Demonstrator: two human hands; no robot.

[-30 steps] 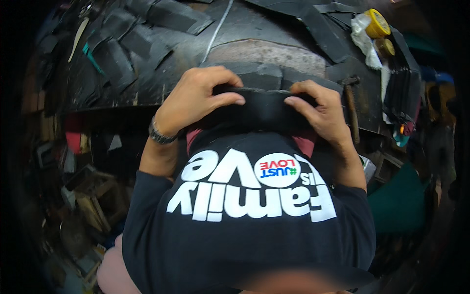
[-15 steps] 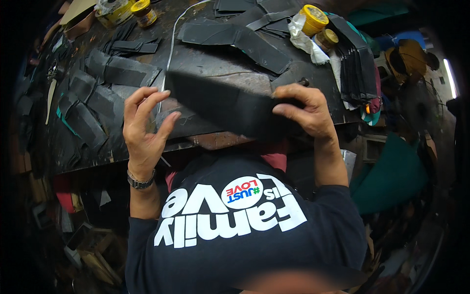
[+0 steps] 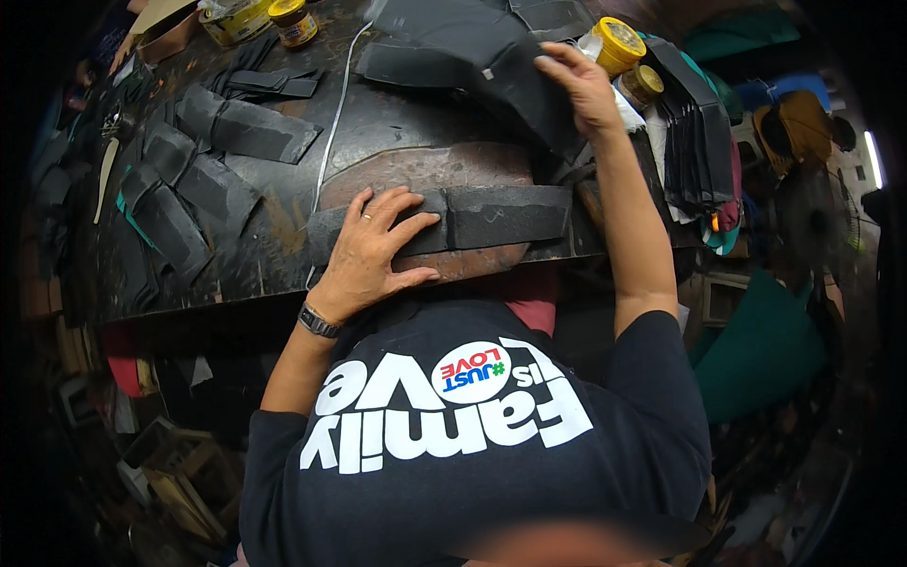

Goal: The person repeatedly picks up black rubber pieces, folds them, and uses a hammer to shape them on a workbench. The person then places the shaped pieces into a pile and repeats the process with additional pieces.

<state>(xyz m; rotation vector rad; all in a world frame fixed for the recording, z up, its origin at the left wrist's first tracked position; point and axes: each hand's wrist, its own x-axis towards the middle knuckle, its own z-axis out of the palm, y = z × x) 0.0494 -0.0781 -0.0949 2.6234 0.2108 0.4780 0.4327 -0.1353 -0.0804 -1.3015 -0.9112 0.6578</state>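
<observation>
My left hand (image 3: 380,244) lies flat on a long black strip (image 3: 510,217), its fingers spread and holding nothing. Creased across near its middle, the strip rests over a brown board (image 3: 430,170) at the table's near edge. Farther off to the right, my right hand (image 3: 581,87) pinches the edge of a larger black panel (image 3: 515,80) between fingers and thumb. That panel slants over another black piece (image 3: 406,66) on the table; its far outline merges with the dark pieces around it.
Several black strips (image 3: 250,132) lie at the left on the dark table (image 3: 274,213), beside a white cord (image 3: 333,132). Yellow-lidded tubs (image 3: 620,42) stand at the back right, near a stack of black pieces (image 3: 694,156). Another tub (image 3: 291,21) is at the back left.
My right hand has moved up and away to the far pieces. My left hand has come down onto the strip on the board, where a dark panel was held up before.
</observation>
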